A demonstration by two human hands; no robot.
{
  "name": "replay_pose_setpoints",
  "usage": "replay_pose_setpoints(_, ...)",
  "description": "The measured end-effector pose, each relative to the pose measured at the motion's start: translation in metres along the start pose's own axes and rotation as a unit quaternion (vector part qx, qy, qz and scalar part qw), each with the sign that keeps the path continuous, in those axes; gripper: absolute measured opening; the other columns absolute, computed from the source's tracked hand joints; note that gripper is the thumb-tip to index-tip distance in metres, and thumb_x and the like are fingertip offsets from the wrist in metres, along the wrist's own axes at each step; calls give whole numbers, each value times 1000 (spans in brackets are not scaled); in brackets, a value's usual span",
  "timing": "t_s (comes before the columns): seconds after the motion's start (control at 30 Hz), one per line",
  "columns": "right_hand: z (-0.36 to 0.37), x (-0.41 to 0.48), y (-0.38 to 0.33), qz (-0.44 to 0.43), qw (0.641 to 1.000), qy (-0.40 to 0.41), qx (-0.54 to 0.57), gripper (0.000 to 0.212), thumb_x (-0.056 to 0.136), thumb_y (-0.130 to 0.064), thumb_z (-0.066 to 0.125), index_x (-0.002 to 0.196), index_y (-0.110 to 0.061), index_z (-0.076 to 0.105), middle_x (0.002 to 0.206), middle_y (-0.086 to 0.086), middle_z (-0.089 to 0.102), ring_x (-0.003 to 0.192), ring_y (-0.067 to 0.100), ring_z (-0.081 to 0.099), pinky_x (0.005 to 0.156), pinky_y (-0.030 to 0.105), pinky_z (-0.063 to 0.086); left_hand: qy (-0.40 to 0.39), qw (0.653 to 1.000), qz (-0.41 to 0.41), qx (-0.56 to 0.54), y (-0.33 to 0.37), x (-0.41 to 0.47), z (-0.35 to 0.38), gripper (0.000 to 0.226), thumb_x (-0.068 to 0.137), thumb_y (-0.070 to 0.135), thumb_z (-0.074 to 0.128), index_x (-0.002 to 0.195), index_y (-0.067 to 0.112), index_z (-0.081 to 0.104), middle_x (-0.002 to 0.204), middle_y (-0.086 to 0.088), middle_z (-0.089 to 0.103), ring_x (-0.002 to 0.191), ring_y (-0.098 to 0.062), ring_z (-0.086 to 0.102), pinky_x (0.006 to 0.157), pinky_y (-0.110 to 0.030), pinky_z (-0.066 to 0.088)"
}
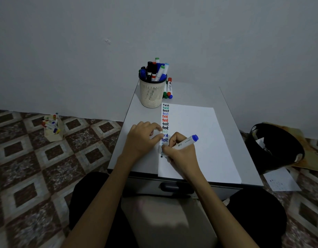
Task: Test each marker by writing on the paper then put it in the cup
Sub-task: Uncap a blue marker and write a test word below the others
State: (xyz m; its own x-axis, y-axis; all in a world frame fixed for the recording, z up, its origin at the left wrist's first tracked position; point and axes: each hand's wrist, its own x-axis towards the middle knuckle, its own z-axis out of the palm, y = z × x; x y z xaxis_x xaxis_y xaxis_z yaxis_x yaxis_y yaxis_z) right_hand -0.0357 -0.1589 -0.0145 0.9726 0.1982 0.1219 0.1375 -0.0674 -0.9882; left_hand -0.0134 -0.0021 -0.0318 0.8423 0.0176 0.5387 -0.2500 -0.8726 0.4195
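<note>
Far left: tiled floor [29,158], with a small cream box [53,130] of assorted markers standing on it, well apart from the worktop.

Worktop [135,111]: small and pale, back edge against the wall [83,51], front edge at the person's knees, with a dark drawer handle [176,187] below it. There is a bare strip along the left edge, between the edge and the paper.

Cup [152,93]: slatted and cream, upright at the back left, packed with capped markers. Its base is just off the paper's top left corner.

Left hand [142,138]: rests on the bare strip, fingers [159,129] loosely bent and grasping nothing visible, tips on the paper's left margin beside the column of written "test" words.

Loose markers [168,90]: a few lie just right of the cup, behind the paper.

Paper [195,126]: white sheet covering the middle and right of the worktop, its near edge flush with the front edge. Everything right of the word column is blank, and a narrow margin of worktop shows beyond its right edge.

Right hand [181,153]: on the paper's lower left, fingers clenched round the blue marker [186,141]. The tip is down at the foot of the column, hidden by the fingers, and the blue end points up and right.

Far right, on the floor: a dark round bin [274,147] near the worktop's side, and a loose sheet [280,179] lying in front of it.
</note>
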Motion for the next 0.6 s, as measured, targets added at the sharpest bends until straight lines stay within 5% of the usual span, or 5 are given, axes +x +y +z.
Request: replay_pose_setpoints(0.6, 0, -2, -4, -15, 1000, -11, -15, 27, 65, 7, 64, 58, -10, 45, 53, -3, 47, 52, 11, 44, 51, 26, 41, -5, 1000, -14, -2, 3, -1, -2, 32, 79, 47, 48, 88, 25, 68, 62, 6, 48, 63, -13, 45, 63, -31, 40)
